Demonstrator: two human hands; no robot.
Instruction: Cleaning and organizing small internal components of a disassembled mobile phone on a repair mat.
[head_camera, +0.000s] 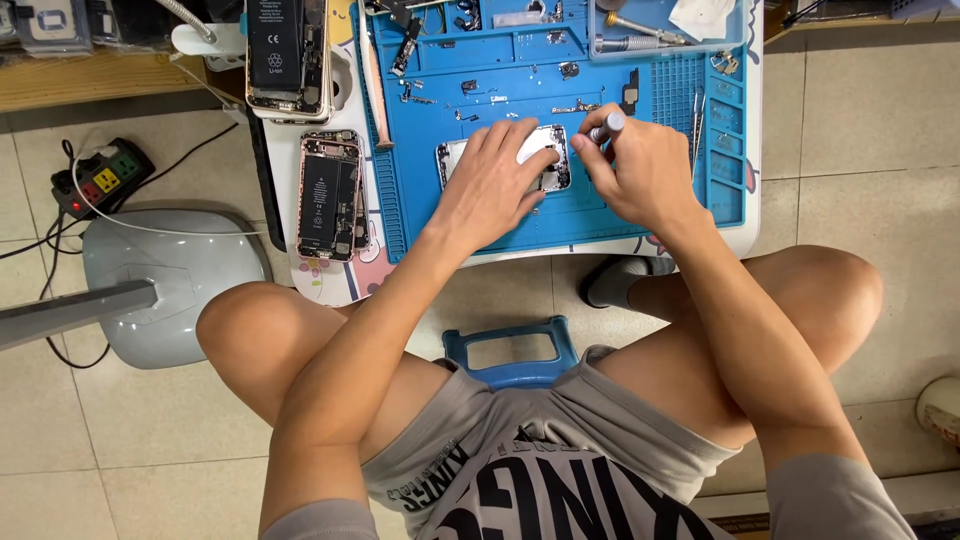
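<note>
My left hand (492, 178) lies flat over a silver phone housing (553, 172) on the blue repair mat (480, 80), pressing it down with fingers spread. My right hand (640, 170) grips a thin grey screwdriver (606, 126), tip pointed down at the housing's right edge. Most of the housing is hidden under my left hand.
Two opened phones with black batteries lie left of the mat, one rose-coloured (330, 195), one further back (288, 58). Tweezers (697, 125) and small screws and parts dot the mat. A power strip (100, 178) and grey lamp base (170, 270) sit on the tiled floor.
</note>
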